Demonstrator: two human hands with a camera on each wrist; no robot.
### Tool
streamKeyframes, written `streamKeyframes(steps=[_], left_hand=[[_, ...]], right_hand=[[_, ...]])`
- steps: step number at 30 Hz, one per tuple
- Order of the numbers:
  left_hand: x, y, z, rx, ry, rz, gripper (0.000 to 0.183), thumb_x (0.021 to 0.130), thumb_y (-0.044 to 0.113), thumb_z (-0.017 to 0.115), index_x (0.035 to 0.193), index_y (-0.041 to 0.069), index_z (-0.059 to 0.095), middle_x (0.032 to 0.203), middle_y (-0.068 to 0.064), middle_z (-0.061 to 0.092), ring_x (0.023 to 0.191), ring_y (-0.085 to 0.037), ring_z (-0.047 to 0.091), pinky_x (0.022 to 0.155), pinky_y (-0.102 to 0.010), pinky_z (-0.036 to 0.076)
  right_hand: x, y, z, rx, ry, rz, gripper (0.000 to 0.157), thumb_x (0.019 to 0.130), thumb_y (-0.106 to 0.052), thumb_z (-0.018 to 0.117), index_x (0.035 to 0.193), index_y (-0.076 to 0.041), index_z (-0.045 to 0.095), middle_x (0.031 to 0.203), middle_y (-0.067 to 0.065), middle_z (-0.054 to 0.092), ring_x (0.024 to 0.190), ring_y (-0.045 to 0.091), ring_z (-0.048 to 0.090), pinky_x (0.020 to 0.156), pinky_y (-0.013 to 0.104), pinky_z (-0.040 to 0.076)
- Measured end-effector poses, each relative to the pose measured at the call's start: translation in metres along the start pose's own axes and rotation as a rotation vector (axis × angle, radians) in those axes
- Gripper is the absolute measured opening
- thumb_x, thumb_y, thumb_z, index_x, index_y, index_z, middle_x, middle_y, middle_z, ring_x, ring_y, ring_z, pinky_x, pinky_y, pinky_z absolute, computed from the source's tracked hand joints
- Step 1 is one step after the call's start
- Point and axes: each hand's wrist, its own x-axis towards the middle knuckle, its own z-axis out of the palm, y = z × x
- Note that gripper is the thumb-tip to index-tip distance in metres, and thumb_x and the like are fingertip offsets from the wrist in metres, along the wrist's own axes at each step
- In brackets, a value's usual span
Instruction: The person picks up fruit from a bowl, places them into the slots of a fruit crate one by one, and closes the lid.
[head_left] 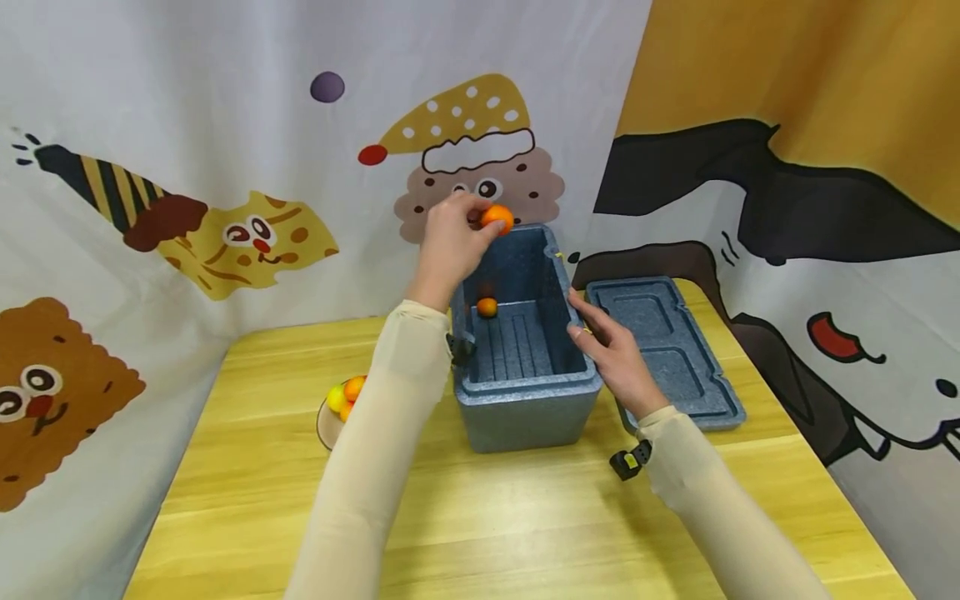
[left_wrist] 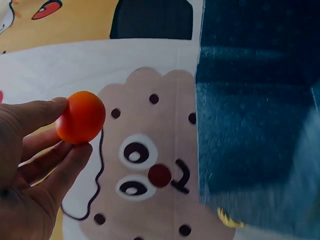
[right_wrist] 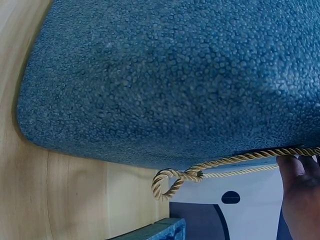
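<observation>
My left hand (head_left: 453, 242) pinches a small orange (head_left: 497, 220) between thumb and fingertips, raised over the far left part of a blue-grey foam box (head_left: 525, 417). In the left wrist view the left hand (left_wrist: 37, 155) holds the round, smooth orange (left_wrist: 81, 117) beside the box wall (left_wrist: 255, 130). Another orange (head_left: 487, 307) lies inside the box, by its left wall. My right hand (head_left: 615, 354) rests on the box's right rim with fairly straight fingers. The right wrist view shows part of the right hand (right_wrist: 302, 200) near a twisted gold rope (right_wrist: 235, 161) along the box.
The box's lid (head_left: 675, 358) lies flat on the wooden table (head_left: 300, 517), to the right of the box. Left of the box, a plate (head_left: 327, 429) with orange and yellow fruit is partly hidden by the left sleeve. A cartoon-printed curtain (head_left: 247, 50) hangs behind.
</observation>
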Motion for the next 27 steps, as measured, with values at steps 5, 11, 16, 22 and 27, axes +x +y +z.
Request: streamKeyframes(steps=[5,11,16,22,27], left_hand=[[0.018,0.003,0.011,0.006,-0.040,-0.063,0.035,0.094,0.024,0.069,0.124,0.007,0.066,0.116,-0.005,0.062,0.105,-0.016,0.058,0.089,-0.022,0.049],[0.027,0.003,0.031,0.003,-0.060,-0.102,0.031,0.094,0.022,0.069,0.120,0.005,0.067,0.112,-0.006,0.063,0.100,-0.018,0.059,0.087,-0.027,0.051],[0.029,-0.004,0.037,0.005,-0.064,-0.146,0.028,0.094,0.021,0.069,0.118,0.007,0.069,0.111,-0.005,0.065,0.097,-0.018,0.061,0.085,-0.027,0.052],[0.028,-0.012,0.050,0.015,-0.054,-0.110,0.022,0.093,0.020,0.071,0.111,0.007,0.071,0.106,-0.005,0.066,0.091,-0.019,0.061,0.081,-0.029,0.052],[0.024,-0.019,0.054,0.036,-0.093,-0.163,0.024,0.093,0.020,0.070,0.114,0.007,0.069,0.110,-0.007,0.066,0.091,-0.020,0.060,0.080,-0.031,0.052]], right_hand=[[0.003,-0.002,0.001,-0.008,0.004,-0.001,0.051,0.104,-0.018,0.051,0.152,-0.007,0.036,0.158,0.003,0.029,0.144,0.016,0.025,0.112,0.047,0.030],[-0.001,-0.001,0.002,-0.014,0.014,0.015,0.052,0.104,-0.019,0.052,0.152,-0.007,0.036,0.158,0.002,0.029,0.144,0.017,0.024,0.112,0.047,0.029],[-0.001,-0.005,0.004,-0.036,0.010,0.020,0.052,0.104,-0.019,0.051,0.152,-0.006,0.035,0.159,0.003,0.028,0.145,0.021,0.023,0.112,0.049,0.029],[-0.005,-0.005,0.004,-0.052,0.024,-0.002,0.052,0.105,-0.018,0.050,0.152,-0.005,0.034,0.159,0.006,0.027,0.145,0.022,0.023,0.112,0.050,0.029],[-0.005,-0.005,0.005,-0.041,0.008,0.003,0.052,0.105,-0.018,0.050,0.152,-0.005,0.034,0.159,0.006,0.027,0.145,0.021,0.023,0.111,0.048,0.030]])
